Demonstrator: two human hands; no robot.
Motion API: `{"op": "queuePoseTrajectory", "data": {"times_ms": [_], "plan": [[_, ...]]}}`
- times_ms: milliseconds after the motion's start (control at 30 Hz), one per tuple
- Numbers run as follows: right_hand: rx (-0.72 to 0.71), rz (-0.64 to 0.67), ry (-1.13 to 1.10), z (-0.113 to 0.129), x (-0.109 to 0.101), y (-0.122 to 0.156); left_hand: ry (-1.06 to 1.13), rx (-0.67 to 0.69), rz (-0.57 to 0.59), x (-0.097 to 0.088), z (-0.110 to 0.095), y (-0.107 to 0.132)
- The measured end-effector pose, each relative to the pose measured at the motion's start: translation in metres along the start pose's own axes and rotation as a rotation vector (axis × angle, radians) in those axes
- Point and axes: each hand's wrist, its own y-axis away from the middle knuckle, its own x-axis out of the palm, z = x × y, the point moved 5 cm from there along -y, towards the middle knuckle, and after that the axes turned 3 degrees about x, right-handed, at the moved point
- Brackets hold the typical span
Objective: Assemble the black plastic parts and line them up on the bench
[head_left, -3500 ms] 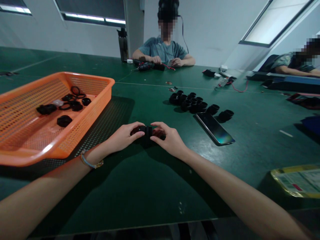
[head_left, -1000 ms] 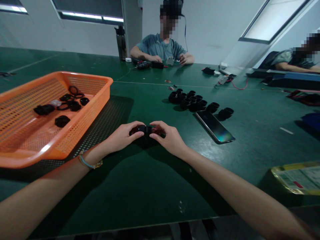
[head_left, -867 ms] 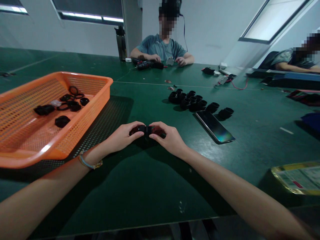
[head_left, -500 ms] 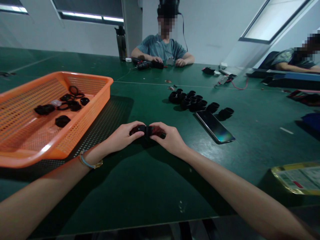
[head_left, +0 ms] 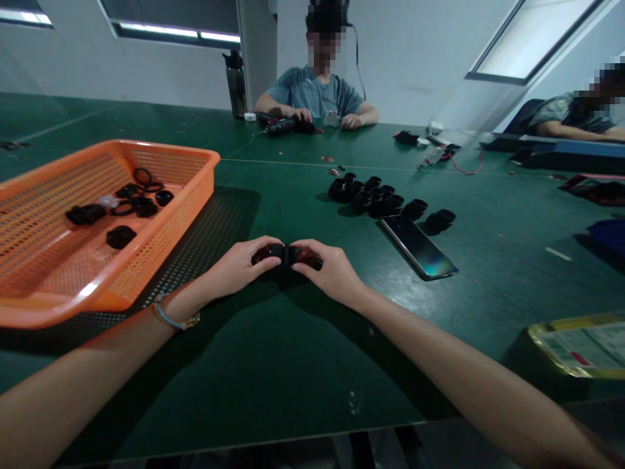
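Note:
Both my hands meet at the middle of the green table [head_left: 293, 365]. My left hand [head_left: 239, 267] and my right hand [head_left: 329, 273] are closed from either side on one small black plastic fitting [head_left: 284, 253], held just above the tabletop. Fingers cover most of the fitting, so only its middle shows. A bracelet circles my left wrist. A group of several similar black fittings [head_left: 375, 198] lies beyond my right hand.
An orange mesh basket [head_left: 185, 189] at left holds several black rings and parts. A dark phone [head_left: 417, 246] lies right of centre. A yellow-edged packet [head_left: 581, 344] sits at the right edge. One person works at the far side, another at far right, beside a bottle [head_left: 237, 77].
Almost nothing differs; my hands stay closed on the black fitting with only slight finger shifts. The person opposite has moved their hands a little.

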Motion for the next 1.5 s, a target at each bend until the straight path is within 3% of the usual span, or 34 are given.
{"op": "queuePoseTrajectory", "data": {"times_ms": [1133, 1500], "plan": [[0.014, -0.001, 0.106, 0.0037, -0.0004, -0.0014, 0.022, -0.007, -0.028, 0.0000, 0.0007, 0.0014], [-0.015, 0.022, -0.002, 0.0058, -0.0010, 0.0022, 0.007, 0.004, -0.015, -0.0006, -0.0014, 0.0009]]}}
